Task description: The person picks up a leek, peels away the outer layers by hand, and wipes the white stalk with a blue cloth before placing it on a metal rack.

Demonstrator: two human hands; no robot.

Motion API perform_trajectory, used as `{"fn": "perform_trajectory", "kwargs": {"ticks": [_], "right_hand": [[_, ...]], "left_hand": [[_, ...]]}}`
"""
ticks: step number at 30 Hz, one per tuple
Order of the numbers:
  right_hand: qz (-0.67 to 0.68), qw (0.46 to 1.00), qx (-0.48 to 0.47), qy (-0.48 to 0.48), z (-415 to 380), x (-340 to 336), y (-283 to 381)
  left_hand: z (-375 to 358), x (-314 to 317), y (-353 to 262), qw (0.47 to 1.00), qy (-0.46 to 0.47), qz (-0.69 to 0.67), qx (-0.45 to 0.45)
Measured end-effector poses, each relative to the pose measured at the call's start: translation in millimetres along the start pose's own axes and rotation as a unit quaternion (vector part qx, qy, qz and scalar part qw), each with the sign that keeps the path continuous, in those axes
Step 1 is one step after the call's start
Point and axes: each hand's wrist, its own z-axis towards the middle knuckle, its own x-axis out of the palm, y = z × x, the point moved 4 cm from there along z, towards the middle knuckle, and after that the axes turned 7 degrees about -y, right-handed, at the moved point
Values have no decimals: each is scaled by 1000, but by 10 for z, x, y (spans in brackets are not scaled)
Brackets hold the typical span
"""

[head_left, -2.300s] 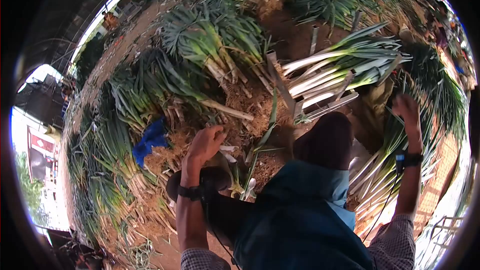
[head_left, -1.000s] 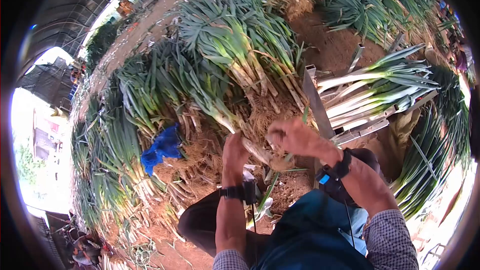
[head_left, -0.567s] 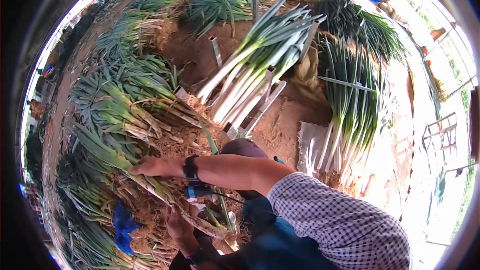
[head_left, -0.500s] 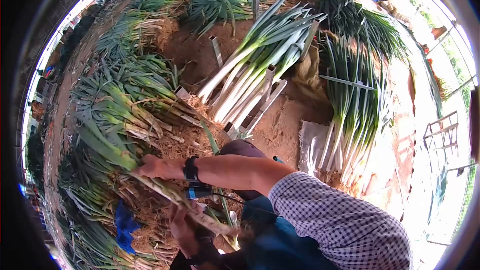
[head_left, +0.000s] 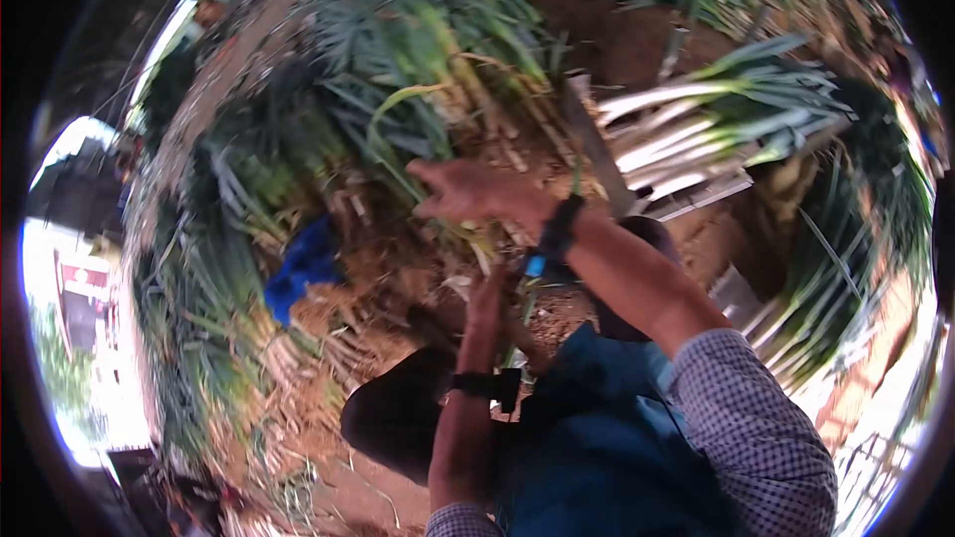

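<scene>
My right hand (head_left: 476, 194) reaches left over the leeks, its index finger and thumb apart beside a long curved green leaf (head_left: 378, 139). Below it, my left hand (head_left: 484, 306) is closed around the lower part of a leek (head_left: 481, 247); blur and the fingers hide much of the stalk. Trimmed leeks with white stems (head_left: 667, 129) lie in a metal rack (head_left: 696, 197) at the upper right. Untrimmed leeks with roots (head_left: 428, 50) are piled at the upper middle.
More leeks (head_left: 199, 288) are heaped along the left side, with a blue cloth (head_left: 303, 268) among them. Another bundle of leeks (head_left: 831, 268) lies at the right. My knee in dark cloth (head_left: 398, 413) is at the bottom middle. Brown soil (head_left: 368, 497) shows below.
The view has swung left, and the rack now appears farther right. My right hand has come off the thick leek stalk it gripped, and its fingers have spread.
</scene>
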Motion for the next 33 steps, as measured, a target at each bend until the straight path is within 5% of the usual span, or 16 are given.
{"fn": "perform_trajectory", "kwargs": {"ticks": [4, 6, 7, 9, 14, 20, 22, 25, 28, 33], "right_hand": [[13, 971, 201, -127, 131, -581, -424], [-54, 963, 245, -98, 75, -671, -740], [66, 982, 171, -48, -57, -423, -1273], [279, 937, 207, 16, -224, -235, -1515], [182, 973, 139, -33, -290, -86, -619], [299, 931, 149, -147, -31, 253, -667], [497, 809, 270, -158, -17, 166, -206], [499, 819, 228, -165, -37, 180, -83], [525, 805, 221, -163, 1, 156, -123], [503, 819, 224, -162, -11, 54, -159]], "left_hand": [[-399, 185, -243, 984, 73, -154, -57], [-601, 120, -370, 979, 89, -176, -44], [-610, 56, -318, 974, 123, -179, -57], [-849, 92, -529, 977, 149, -146, -50], [-718, -47, -335, 980, 157, 40, 116], [-533, 54, -1192, 985, 137, -27, 103], [-394, 92, -1415, 980, 76, -129, 133], [-40, 85, -1553, 979, 78, -93, 166], [50, 140, -1528, 976, 59, -181, 108], [112, 255, -1472, 962, -1, -206, 180]]}}
